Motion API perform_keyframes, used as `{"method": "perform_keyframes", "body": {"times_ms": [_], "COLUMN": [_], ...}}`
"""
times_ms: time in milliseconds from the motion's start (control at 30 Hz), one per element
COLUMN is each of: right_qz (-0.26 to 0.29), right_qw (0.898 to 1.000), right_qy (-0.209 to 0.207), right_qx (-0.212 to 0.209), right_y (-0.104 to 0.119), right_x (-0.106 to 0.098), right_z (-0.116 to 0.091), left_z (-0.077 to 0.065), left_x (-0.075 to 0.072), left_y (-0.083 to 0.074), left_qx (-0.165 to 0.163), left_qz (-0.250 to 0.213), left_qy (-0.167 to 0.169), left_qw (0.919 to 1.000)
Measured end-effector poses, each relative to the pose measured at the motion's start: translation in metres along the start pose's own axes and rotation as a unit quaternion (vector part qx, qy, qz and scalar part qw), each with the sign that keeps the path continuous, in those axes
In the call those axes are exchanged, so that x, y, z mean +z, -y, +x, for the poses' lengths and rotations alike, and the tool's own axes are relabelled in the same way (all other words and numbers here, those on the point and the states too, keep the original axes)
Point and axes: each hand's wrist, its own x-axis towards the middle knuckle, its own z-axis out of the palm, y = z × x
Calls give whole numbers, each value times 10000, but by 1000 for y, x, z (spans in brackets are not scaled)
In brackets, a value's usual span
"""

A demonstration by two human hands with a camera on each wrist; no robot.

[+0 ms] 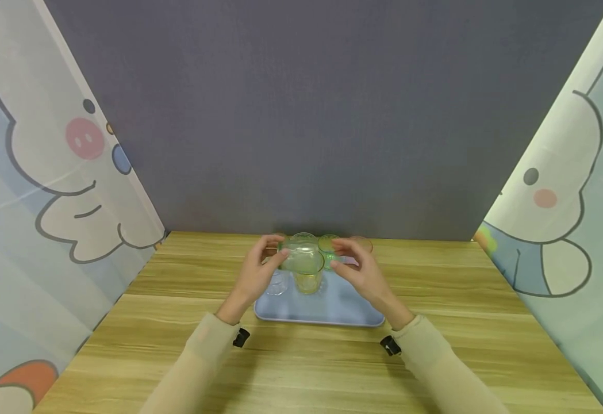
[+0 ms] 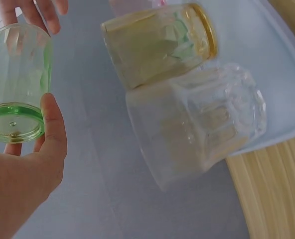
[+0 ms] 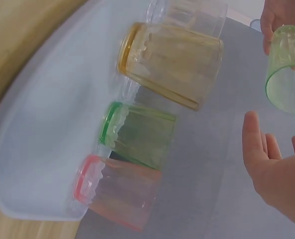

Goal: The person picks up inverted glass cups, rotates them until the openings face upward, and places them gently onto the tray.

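My left hand (image 1: pixel 253 275) grips a pale green glass tumbler (image 1: pixel 302 257) near its base and holds it on its side above a blue tray (image 1: pixel 327 307). The tumbler's rim points right, toward my right hand (image 1: pixel 365 279). That hand holds nothing; its fingers are spread and stand a little apart from the rim in the right wrist view. Below the held tumbler, a yellow tumbler (image 1: pixel 308 283) and a clear tumbler (image 2: pixel 202 124) stand upright on the tray. Another green tumbler (image 3: pixel 140 132) and a pink tumbler (image 3: pixel 120 191) stand farther back on the right.
The tray lies on a wood-grain table (image 1: pixel 177 333). Close behind the glasses rises a dark grey panel (image 1: pixel 311 126). Curtains with cartoon figures hang on the left (image 1: pixel 47 172) and right.
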Motion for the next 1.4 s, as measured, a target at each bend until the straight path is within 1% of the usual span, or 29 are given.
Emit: {"method": "perform_keyframes", "body": {"times_ms": [167,300,433,533,767,933,1133,1300,1400], "right_qz": [217,322,364,476,1005,1091,1088,1146,1173], "right_qw": [9996,9991,9987,9980,9931,9916,9922,9921,9918], "right_qy": [47,125,233,285,322,321,235,182,154], "right_qx": [188,229,266,305,514,612,567,482,482], "right_y": [1,1,0,-1,-2,-1,-1,2,4], "right_x": [3,4,5,6,7,6,5,3,1], "right_z": [-1,-2,-2,-2,-2,-2,-3,-2,-3], "left_z": [-1,-3,-5,-6,-4,-4,-5,-3,-3], "left_x": [3,5,8,10,15,18,19,19,19], "left_y": [1,0,0,0,0,0,-2,-4,-6], "left_qx": [-52,-129,-203,-218,-174,-160,-220,-117,20], "left_qz": [-35,-42,61,107,38,-18,-86,-156,-46], "left_qy": [154,303,425,461,402,542,734,783,826], "left_qw": [9999,9994,9989,9986,9990,9984,9970,9967,9966]}}
